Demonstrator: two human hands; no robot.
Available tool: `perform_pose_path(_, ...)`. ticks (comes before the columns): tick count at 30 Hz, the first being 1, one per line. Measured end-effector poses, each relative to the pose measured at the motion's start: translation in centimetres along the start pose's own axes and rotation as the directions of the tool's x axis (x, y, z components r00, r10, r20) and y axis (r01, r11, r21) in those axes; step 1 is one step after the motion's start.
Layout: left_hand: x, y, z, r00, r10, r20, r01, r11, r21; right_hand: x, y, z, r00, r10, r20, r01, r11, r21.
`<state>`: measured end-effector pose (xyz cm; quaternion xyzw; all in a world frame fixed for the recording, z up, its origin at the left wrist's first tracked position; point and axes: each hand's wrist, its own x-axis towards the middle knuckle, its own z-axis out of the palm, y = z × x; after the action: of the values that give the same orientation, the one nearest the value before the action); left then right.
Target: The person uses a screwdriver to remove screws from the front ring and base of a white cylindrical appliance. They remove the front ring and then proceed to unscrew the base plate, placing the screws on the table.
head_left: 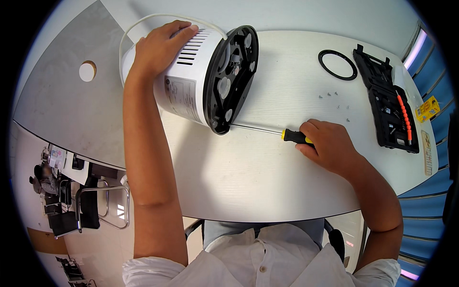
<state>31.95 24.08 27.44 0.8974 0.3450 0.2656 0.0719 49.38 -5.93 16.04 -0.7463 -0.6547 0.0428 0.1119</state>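
A white cylindrical appliance (179, 98) with vent slots and a label lies on its side at the left of the table. Its black base (224, 86) faces right and shows round pads and recesses. My left hand (165, 47) rests on top of the white body, fingers laid over it near the vents. In my right hand (330, 146) is a screwdriver (291, 136) with a black and yellow handle, the fingers wrapped round it. The metal shaft points left, and its tip meets the lower edge of the base; whether it sits in a screw I cannot tell.
Several small screws (329, 94) lie right of the base, below a black ring (338, 65). Farther right are an open black tool case (382, 105), an orange flexible shaft (404, 117) and a yellow box (427, 109). A white cord (158, 15) loops behind the appliance.
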Motion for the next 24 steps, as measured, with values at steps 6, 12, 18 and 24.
perform_pose_path(6,0.1,0.4,0.0,1.000,-0.030,0.005,0.030,0.999,0.015,-0.1,-0.3,0.3,0.964,-0.139,-0.226,0.089,0.972,-0.219)
perform_pose_path(12,0.2,0.0,0.0,1.000,-0.006,0.000,0.006,1.000,0.021,-0.4,-0.7,0.4,0.995,0.027,-0.093,-0.030,0.999,-0.028)
perform_pose_path(18,0.2,-0.2,0.0,1.000,0.006,-0.003,-0.006,1.000,0.023,-0.2,-0.3,0.2,0.956,-0.168,-0.240,0.130,0.978,-0.164)
perform_pose_path(24,-0.1,0.1,0.0,1.000,-0.004,-0.013,0.004,1.000,0.000,-0.2,-0.9,1.0,0.967,-0.020,-0.256,0.008,0.999,-0.046)
